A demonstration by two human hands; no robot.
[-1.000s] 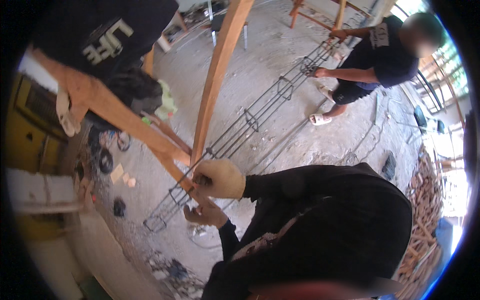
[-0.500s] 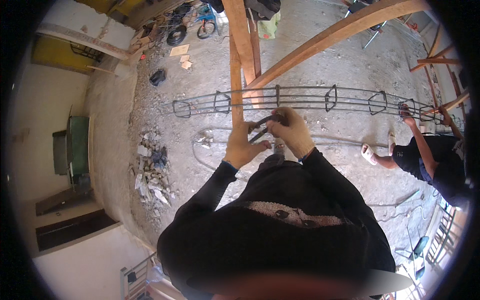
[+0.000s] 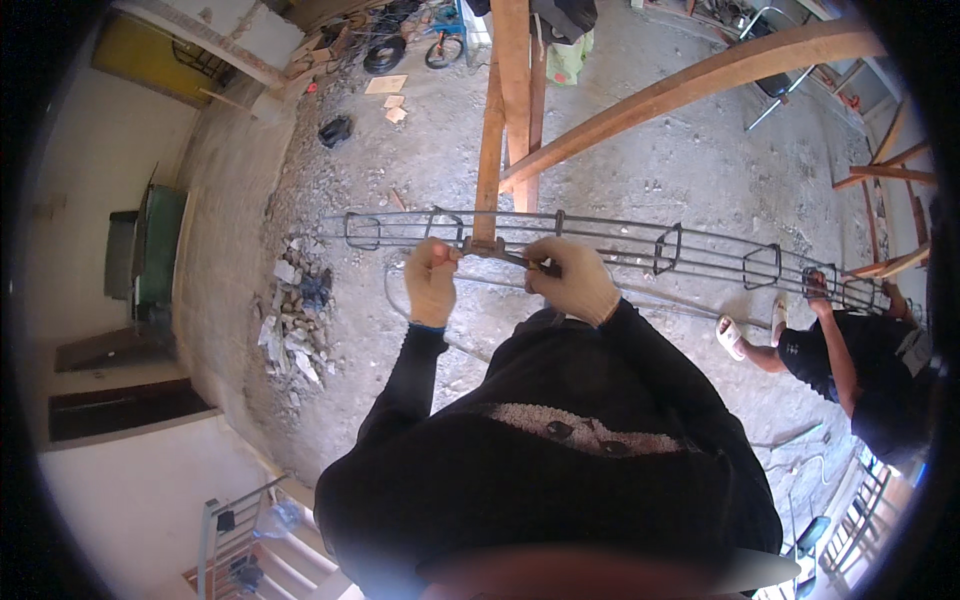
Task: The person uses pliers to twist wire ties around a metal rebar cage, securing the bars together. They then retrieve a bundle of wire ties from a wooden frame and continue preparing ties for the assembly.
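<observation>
My right hand (image 3: 573, 280), in a cream work glove, is closed around a dark metal tool (image 3: 513, 259) that looks like a pair of pincers. The tool's far end reaches left to the lower bars of a long rebar cage (image 3: 610, 228), beside the foot of a wooden post. Left of it my left hand (image 3: 432, 283), gloved too, is closed with thumb and fingertips pinched at the cage's near bar. Whatever lies in that pinch is too small to make out. Square stirrups ring the cage along its length.
At the right, another person (image 3: 850, 350) has hands on the cage's end. A wooden post (image 3: 490, 140) and slanted beam (image 3: 690, 90) stand beyond the cage. Bent rebar (image 3: 640, 287) lies on the floor near my feet. Rubble (image 3: 295, 320) is heaped at the left.
My hands have moved apart, the left one going left. The tool has swung from between both hands down to the cage's near bars, held by the right hand. My view has shifted slightly.
</observation>
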